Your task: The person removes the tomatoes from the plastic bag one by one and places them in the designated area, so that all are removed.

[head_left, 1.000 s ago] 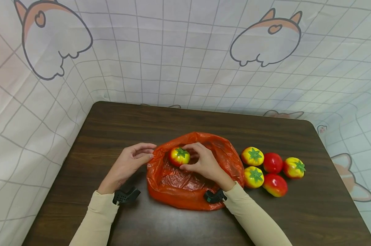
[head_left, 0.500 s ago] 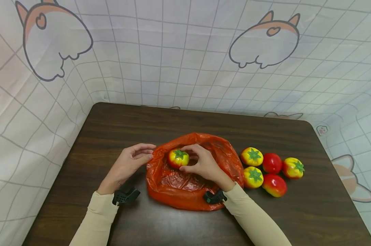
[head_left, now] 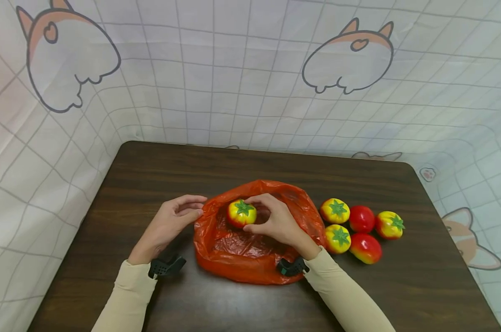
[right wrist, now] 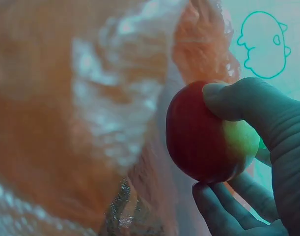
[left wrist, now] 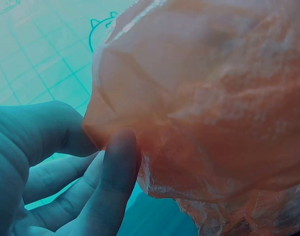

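My right hand (head_left: 277, 220) holds a round red-and-yellow fruit (head_left: 241, 214) with a green star-shaped cap, over the mouth of a thin red-orange plastic bag (head_left: 242, 267). In the right wrist view, the thumb presses one side of the fruit (right wrist: 204, 142) and the fingertips touch the opposite side. At the bag's left rim is my left hand (head_left: 167, 226). The left wrist view shows its thumb and a finger pinching the edge of the bag (left wrist: 189, 128). The bag stands wide with its rim folded, and the right hand hides part of its inside.
Several similar fruits lie grouped right of the bag, among them a yellow one (head_left: 335, 210) close beside its rim and a plain red one (head_left: 361, 219). The dark wooden table (head_left: 184, 170) ends at a white gridded cloth (head_left: 217, 92) behind it.
The fruit has turned slightly in my right hand, showing more of its yellow side. My left hand stays at the bag's rim, and the head view has shifted a little.
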A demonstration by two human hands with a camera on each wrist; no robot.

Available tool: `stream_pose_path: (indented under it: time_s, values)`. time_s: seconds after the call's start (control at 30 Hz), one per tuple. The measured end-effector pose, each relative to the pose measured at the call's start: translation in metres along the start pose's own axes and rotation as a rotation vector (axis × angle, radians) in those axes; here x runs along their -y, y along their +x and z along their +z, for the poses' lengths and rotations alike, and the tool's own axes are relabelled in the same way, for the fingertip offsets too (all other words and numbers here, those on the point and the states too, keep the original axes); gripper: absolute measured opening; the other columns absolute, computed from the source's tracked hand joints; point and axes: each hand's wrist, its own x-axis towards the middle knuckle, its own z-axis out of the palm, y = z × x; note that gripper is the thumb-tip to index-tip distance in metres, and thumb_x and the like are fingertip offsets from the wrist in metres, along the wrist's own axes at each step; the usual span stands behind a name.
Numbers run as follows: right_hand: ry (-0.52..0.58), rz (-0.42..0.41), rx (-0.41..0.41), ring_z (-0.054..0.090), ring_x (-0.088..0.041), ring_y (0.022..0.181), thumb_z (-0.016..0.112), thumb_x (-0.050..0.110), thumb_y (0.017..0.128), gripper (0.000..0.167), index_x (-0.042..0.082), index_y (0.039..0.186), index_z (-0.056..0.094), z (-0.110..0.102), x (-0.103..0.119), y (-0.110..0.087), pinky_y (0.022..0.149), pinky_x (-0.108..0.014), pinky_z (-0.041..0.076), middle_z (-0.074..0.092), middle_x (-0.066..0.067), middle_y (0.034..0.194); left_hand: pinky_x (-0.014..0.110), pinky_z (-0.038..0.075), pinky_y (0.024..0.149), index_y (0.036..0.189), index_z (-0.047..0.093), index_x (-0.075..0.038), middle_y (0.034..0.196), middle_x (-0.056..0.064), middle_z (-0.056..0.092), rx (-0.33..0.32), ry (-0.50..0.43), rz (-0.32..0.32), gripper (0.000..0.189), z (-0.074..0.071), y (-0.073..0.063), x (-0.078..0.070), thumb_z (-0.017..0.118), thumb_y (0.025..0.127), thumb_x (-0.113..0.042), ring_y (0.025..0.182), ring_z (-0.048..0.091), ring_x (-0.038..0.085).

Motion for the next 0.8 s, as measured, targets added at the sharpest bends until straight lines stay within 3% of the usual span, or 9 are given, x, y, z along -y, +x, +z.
stream_pose_path:
  time_s: [0.47,0.8]
  values:
    - [0.042,0.013,-0.018,0.066,-0.024,0.126,0.091,0.022,0.079,0.056,0.022,0.129,0.064,-0.015,0.009,-0.012,0.104,-0.042,0.058,0.064,-0.001,0.132,0.030,0.060,0.096,0.140,0.059,-0.011,0.135,0.016,0.065,-0.006,0.035,-0.009,0.047,0.001,-0.001,-0.002,0.071,0.099,-0.032,0.112,0.071,0.015]
    - [0.006,-0.002,-0.041,0.068,-0.025,0.122,0.092,0.019,0.078,0.057,0.019,0.128,0.063,-0.026,0.013,-0.020,0.101,-0.041,0.059,0.064,-0.005,0.134,0.027,0.061,0.094,0.140,0.059,-0.010,0.136,0.017,0.064,0.003,0.032,0.005,0.049,0.002,-0.001,-0.001,0.071,0.099,-0.033,0.110,0.072,0.011]
